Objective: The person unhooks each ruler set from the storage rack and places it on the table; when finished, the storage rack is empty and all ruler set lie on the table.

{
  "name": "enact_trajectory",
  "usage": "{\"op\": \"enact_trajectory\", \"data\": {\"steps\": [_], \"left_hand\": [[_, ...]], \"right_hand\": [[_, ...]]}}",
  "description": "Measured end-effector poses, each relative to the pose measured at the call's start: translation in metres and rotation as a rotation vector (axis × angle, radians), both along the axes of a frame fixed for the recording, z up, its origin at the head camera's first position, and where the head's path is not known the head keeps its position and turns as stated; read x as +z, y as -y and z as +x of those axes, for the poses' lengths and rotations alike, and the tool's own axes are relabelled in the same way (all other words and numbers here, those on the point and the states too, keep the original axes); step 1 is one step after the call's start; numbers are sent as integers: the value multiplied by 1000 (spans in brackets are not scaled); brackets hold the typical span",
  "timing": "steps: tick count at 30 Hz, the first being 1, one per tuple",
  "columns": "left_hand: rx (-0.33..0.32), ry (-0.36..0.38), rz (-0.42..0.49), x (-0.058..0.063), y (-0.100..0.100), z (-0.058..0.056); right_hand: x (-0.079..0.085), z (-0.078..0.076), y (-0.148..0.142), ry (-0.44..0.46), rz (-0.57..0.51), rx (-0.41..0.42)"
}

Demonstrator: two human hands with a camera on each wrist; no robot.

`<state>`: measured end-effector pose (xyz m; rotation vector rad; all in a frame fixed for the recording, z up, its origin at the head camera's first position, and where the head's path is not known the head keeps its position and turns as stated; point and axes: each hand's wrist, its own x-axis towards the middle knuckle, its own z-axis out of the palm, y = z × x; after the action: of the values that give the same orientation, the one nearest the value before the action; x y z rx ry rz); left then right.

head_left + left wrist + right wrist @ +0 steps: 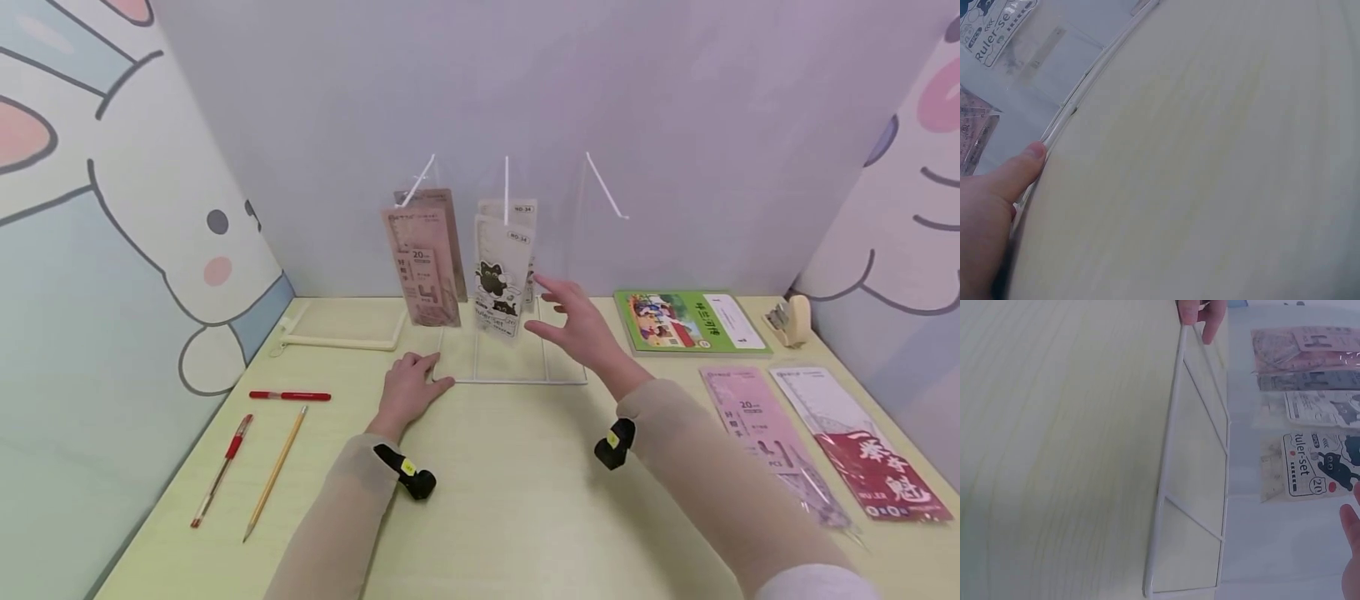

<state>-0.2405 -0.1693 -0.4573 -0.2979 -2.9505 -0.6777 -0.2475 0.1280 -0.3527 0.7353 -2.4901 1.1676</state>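
Note:
A white wire display rack stands at the back of the table. My left hand grips its front left corner, the thumb lying along the front bar in the left wrist view. White ruler-set packs with a black cat print hang one behind another from the middle hook. Just right of them is my right hand, thumb and fingers spread apart, fingertips close to the packs' edge. Pink ruler packs hang on the left hook. The right hook juts forward.
On the right lie a green book, a cream tape dispenser, a pink pack and a red-and-white pack. On the left are a cream-framed board, a red pen, a clear-barrelled red pen and a pencil.

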Motion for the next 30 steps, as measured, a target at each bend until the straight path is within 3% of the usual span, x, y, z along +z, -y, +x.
{"op": "enact_trajectory", "data": {"steps": [8,14,19,26,30], "left_hand": [[4,7,7,1,0,1],[8,3,6,2,0,1],[10,1,12,1,0,1],[8,-5,15,0,-1,1],[3,-9,12,1,0,1]], "right_hand": [[-3,0,15,-148,-119,33],[-1,0,23,-218,-31,-10],[5,-2,31,-147,11,-59],[9,-4,38,5,-59,-95],[10,-2,36,29,-92,-124]]}}
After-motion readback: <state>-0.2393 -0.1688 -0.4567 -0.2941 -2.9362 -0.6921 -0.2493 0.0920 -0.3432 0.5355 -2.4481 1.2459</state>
